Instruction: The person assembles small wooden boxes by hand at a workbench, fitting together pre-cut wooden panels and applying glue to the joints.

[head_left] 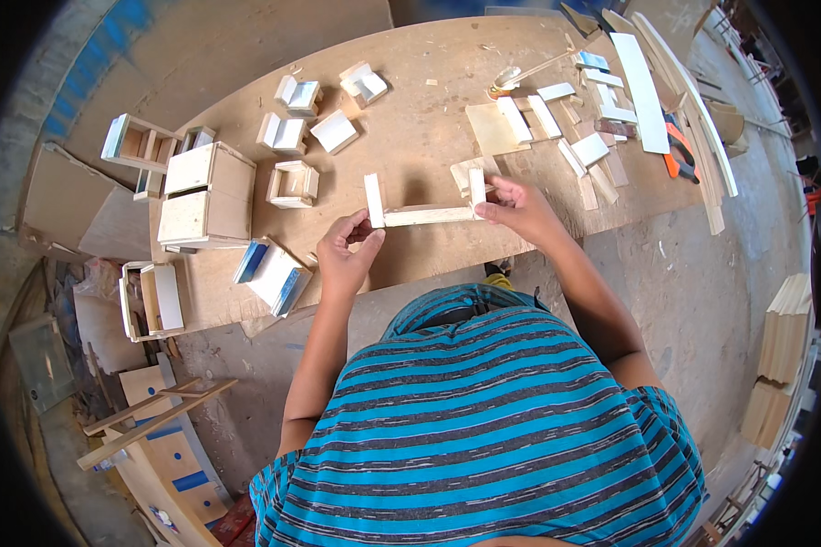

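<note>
Both hands (348,253), nearly closed, pinch opposite ends of a U-shaped wooden frame (429,216) over the workbench (401,123)

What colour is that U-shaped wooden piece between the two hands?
The U-shaped wooden piece is pale cream, best seen in the head view.
</note>
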`<state>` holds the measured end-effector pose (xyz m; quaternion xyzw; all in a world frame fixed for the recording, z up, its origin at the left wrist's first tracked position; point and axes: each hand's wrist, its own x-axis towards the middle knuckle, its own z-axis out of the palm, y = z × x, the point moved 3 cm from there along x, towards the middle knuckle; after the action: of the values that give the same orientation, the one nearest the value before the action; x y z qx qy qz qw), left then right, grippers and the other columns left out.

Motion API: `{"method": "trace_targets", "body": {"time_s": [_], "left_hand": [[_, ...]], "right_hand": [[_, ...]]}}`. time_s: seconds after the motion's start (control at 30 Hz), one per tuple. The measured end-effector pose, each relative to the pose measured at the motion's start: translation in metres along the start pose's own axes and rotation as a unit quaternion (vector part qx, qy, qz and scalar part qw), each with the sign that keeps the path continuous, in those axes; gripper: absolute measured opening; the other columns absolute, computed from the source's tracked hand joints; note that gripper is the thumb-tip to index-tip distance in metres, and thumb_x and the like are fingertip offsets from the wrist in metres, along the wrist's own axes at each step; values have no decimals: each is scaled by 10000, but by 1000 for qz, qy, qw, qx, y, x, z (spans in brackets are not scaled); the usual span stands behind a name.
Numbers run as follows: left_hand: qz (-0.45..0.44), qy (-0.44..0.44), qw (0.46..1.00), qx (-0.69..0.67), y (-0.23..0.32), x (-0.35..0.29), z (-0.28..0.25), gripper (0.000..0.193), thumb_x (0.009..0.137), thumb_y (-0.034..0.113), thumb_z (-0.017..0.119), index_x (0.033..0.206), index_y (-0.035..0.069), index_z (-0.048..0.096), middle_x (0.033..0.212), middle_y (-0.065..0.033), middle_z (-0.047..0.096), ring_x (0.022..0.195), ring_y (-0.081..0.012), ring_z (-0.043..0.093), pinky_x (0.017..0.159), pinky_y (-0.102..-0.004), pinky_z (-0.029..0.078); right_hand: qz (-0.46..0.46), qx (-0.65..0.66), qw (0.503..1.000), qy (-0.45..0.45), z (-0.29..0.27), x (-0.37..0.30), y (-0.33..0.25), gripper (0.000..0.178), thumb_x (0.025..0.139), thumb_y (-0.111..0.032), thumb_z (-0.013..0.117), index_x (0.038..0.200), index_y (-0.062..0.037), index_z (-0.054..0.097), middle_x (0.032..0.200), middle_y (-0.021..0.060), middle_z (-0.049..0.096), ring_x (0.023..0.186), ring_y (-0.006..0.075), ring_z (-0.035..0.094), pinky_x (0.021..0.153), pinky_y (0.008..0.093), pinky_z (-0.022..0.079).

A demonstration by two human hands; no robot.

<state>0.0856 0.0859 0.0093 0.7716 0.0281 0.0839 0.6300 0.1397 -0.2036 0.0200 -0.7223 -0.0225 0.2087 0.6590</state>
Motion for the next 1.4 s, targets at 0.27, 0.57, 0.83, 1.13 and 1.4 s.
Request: {"method": "trace_targets", "body": {"time_s": [0.27,0.57,0.83,1.13,1.4], "left_hand": [[52,11,994,96,5,-22,0,339,764,49,710,1081,-55,653,922,-147,673,875,-217,662,792,-316,518],[65,4,976,209,0,-45,1,354,727,119,736,1034,-38,655,950,-193,669,873,-312,655,798,-353,509],[64,27,974,217,3,-51,3,309,725,113,733,997,-17,664,926,-168,666,845,-309,643,763,-373,514],[306,-166,889,297,46,-39,64,473,717,55,710,1175,12,604,1169,-139,629,1098,-293,595,884,-386,491],[307,-221,827,417,36,-35,91,583,708,130,695,1256,2,544,1307,-110,525,1239,-271,483,991,-405,412]], "right_hand": [[-71,-81,994,22,11,-10,22,649,747,-41,775,1303,56,454,1072,146,647,915,155,647,792,302,554],[-114,-144,983,27,16,-20,25,566,717,-12,750,1239,-21,532,1064,157,663,923,211,680,805,310,559],[-125,-263,956,25,14,-21,18,566,711,-13,723,1247,-57,546,1074,158,662,859,250,691,767,314,558],[-54,-82,995,-23,1,-5,38,520,786,111,571,1291,-4,520,1127,73,613,992,132,597,896,282,496],[-76,-85,993,-26,2,-5,40,428,784,109,608,1205,41,581,1097,108,649,995,172,646,870,281,530]]}}
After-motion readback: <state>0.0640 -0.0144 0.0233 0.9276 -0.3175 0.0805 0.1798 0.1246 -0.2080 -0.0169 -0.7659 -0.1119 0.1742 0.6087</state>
